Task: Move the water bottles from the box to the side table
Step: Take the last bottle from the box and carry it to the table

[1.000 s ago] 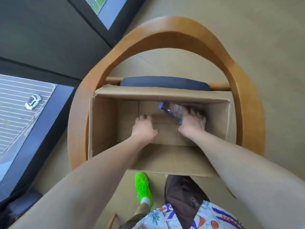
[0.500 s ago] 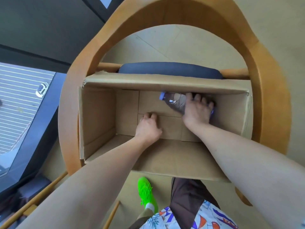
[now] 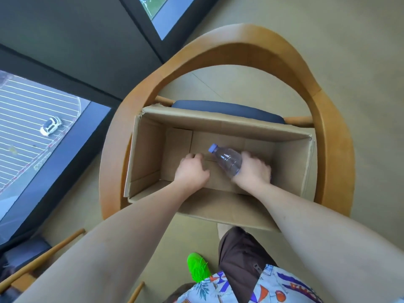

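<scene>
Bottle [image 3: 227, 159]: inside the box [image 3: 290, 169], right of centre, lifted at the cap end; clear, seemingly empty, blue cap.
Long axis: slanted, cap up and to the far left, base down toward the near right, buried in the right palm.
Right hand [image 3: 253, 169]: wrapped round the lower half of the bottle, fingers curled over the far side, only the upper body and neck showing past the knuckles.
Left hand [image 3: 191, 171]: just left of the bottle, not touching it; fingers loosely bent, tips on the box floor, holding nothing.
Nearer hand: right, already on the bottle; left apart from it by a narrow strip of cardboard.
Direction from grip: cap points away from the body and toward the left hand; base end hidden by the right hand.
Box: open-topped, resting on a chair [image 3: 334, 119] seat with a curved wooden back around it; no other bottle visible inside.
Side table: not in view.
Step in hand: probably lifting out the last bottle.
Next move needs: straight rise clear of the near wall, then a carry toward wherever the table stands.
Risk: light bottle held low on its body, so likely to tip at the cap if the hold loosens.
</scene>
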A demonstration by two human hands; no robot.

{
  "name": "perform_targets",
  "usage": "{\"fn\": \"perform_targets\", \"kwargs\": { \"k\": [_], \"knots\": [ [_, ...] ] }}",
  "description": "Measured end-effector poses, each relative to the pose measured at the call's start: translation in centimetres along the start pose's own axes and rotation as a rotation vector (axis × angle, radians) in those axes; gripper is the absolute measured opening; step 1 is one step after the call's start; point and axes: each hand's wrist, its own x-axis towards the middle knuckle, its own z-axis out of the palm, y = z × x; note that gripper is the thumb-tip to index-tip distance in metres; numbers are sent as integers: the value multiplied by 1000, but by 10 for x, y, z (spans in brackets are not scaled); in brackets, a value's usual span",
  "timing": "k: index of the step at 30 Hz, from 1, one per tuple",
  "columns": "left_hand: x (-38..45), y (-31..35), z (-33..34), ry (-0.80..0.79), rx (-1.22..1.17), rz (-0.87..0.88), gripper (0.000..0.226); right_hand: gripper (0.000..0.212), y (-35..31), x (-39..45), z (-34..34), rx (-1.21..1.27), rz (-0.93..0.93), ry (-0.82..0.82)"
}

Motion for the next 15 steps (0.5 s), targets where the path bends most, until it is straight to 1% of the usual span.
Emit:
{"fn": "perform_targets", "kwargs": {
  "k": [2,5,7,10,13,15],
  "knots": [
    [-15,-3,-13,35,-12,2,58,44,-13,-12,-12,44,-30,-14],
    [-40,-13,-37,117,-37,18,53,53,-42,-31,-36,77,-98,-42],
    [-58,-22,-53,179,-80,17,54,60,-62,-46,-53,84,-143,-40],
    [-91,-36,-74,278,-133,12,55,62,-91,-75,-74,89,-229,-37],
    [-130,-52,-94,379,-192,14,41,61,-121,-112,-89,89,-313,-16],
    [-160,-68,-105,446,-210,7,38,62,-144,-141,-94,71,-368,-1]
  ]
}}
